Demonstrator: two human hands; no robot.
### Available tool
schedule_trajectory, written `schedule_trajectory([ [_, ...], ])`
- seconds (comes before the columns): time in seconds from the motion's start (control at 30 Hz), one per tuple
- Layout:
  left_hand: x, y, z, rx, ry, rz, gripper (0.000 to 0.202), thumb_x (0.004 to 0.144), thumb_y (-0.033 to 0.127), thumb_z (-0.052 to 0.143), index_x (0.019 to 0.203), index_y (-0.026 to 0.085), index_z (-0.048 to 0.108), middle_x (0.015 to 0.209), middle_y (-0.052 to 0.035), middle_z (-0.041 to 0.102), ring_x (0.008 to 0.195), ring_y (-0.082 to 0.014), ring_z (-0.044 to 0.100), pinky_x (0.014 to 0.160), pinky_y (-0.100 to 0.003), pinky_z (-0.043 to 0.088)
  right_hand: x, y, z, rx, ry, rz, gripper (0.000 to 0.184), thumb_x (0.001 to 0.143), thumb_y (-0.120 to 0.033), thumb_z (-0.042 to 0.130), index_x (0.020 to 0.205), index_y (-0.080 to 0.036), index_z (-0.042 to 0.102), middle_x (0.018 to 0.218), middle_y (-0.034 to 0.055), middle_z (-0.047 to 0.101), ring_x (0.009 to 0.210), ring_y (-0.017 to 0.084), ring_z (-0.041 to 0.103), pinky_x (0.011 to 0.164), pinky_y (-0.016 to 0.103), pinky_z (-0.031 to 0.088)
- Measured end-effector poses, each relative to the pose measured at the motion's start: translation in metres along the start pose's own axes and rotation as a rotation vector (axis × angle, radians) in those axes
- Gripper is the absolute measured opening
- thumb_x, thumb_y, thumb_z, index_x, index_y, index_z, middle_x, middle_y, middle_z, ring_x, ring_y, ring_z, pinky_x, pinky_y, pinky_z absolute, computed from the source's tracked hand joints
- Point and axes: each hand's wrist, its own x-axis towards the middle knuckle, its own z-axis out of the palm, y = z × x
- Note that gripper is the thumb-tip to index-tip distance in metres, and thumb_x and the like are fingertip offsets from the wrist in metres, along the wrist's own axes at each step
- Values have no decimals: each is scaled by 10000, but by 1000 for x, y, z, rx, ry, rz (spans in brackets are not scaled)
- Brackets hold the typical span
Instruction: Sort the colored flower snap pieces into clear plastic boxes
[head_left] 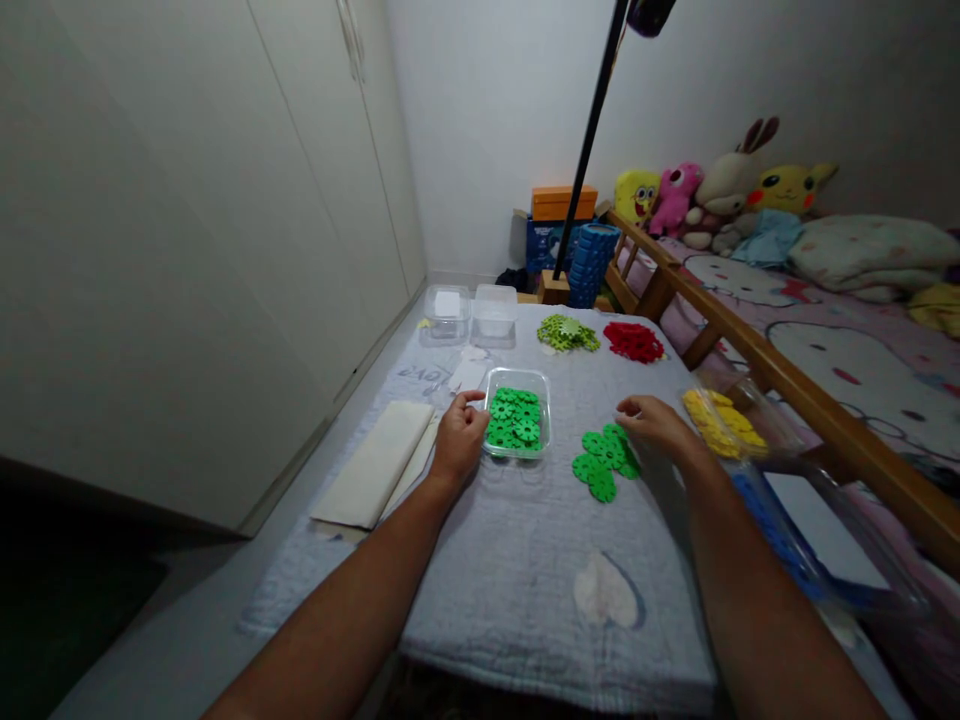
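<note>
A clear plastic box [544, 412] holding several green flower-shaped pieces [514, 418] sits on the grey cloth-covered table [517, 560]. My left hand [457, 438] rests at the box's left side, fingers curled against its wall. A loose pile of green pieces [603, 462] lies to the right of the box. My right hand [658, 424] is over the pile's far edge, fingers bent down onto the pieces; whether it holds one is hidden.
Two clear boxes [472, 314] stand at the table's far edge, beside light-green [567, 333] and red [634, 342] piles. A box of yellow pieces [721, 420] and clear containers sit at right. A folded cream cloth [375, 462] lies left. A wooden bed rail [795, 385] runs along the right.
</note>
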Motion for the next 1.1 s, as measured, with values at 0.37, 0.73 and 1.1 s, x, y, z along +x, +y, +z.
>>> schedule_trajectory([
  [0.37,0,2,-1,13,-3,8,382,788,374,653,1116,179,651,580,111,362,541,-123,371,568,-236,304,-9,21,23,159,-121,20,96,726,-252,704,804,-201,681,764,28,712,703,184,629,631,279,458],
  [0.73,0,2,0,16,-18,19,369,815,384,635,1121,177,630,578,114,353,540,-123,355,570,-240,306,-17,12,19,112,-89,-101,189,707,-338,750,847,-211,739,916,68,683,857,227,640,758,326,517],
  [1.1,-1,3,0,21,-29,-2,394,819,389,639,1157,186,630,585,111,361,547,-126,368,571,-236,302,-28,-12,14,494,33,22,319,697,-513,756,743,-234,609,694,13,615,654,177,559,605,299,449],
])
